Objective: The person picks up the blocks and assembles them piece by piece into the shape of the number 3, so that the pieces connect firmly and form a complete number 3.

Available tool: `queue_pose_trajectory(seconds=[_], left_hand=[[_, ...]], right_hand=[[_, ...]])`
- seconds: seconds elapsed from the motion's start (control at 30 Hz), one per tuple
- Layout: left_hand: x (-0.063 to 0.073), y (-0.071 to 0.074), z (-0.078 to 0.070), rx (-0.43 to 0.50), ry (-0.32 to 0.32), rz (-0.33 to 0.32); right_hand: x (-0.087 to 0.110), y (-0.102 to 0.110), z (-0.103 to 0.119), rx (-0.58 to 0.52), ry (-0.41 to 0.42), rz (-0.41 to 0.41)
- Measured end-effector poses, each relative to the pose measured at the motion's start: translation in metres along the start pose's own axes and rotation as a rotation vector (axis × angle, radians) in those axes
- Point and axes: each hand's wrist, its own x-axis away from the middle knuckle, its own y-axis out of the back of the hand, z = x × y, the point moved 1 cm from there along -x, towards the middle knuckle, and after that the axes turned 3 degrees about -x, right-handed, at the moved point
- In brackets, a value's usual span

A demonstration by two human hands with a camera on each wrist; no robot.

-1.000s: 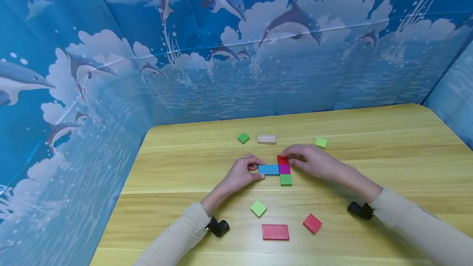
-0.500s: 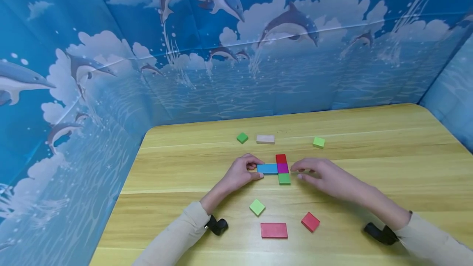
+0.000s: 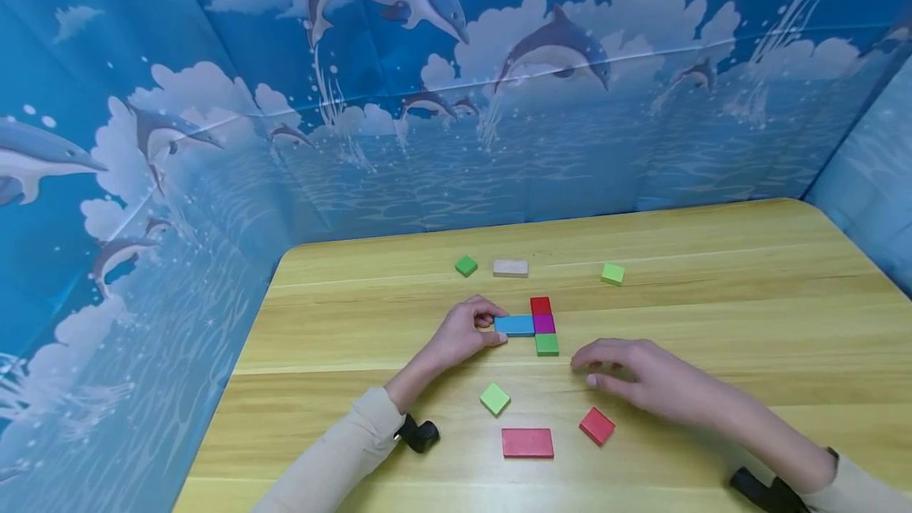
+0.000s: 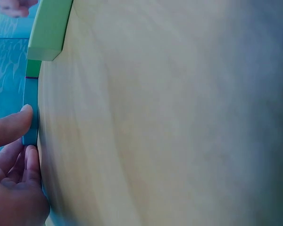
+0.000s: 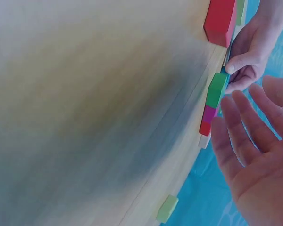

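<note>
Thumb and fingers of my left hand pinch the left end of a blue rectangular block lying flat. Its right end touches a magenta block, the middle of a short column. A red block joins the magenta one on the far side, a green block on the near side. In the left wrist view, the thumb lies along the blue block's side. My right hand hovers right of the column with relaxed fingers and holds nothing; the right wrist view shows its palm.
Near me lie a light green block, a pinkish-red rectangular block and a red block below the right hand. Farther back sit a green block, a pale block and a lime block. Dolphin-print cloth borders the wooden table.
My right hand has left the red block at the column's far end and moved right and toward me. My left hand keeps its pinch on the blue block.
</note>
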Motion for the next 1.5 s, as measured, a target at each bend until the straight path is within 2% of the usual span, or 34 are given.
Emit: queue_pose_trajectory(seconds=[0.17, 0.37, 0.5, 1.1, 1.3, 1.5], left_hand=[[0.0, 0.001, 0.001, 0.002, -0.002, -0.004], [0.0, 0.001, 0.002, 0.007, -0.005, -0.007], [0.001, 0.001, 0.002, 0.011, -0.005, -0.007], [0.0, -0.001, 0.001, 0.007, -0.001, -0.004], [0.002, 0.0, -0.001, 0.01, -0.001, -0.004], [0.001, -0.001, 0.0, 0.0, -0.006, -0.006]], right_hand=[[0.009, -0.004, 0.001, -0.025, 0.015, 0.064], [0.02, -0.01, -0.001, -0.121, 0.054, 0.152], [0.024, -0.013, -0.003, -0.136, 0.074, 0.186], [0.025, -0.02, -0.005, -0.082, 0.085, 0.194], [0.024, -0.02, -0.005, -0.092, 0.118, 0.188], [0.022, -0.02, -0.005, -0.12, 0.103, 0.182]])
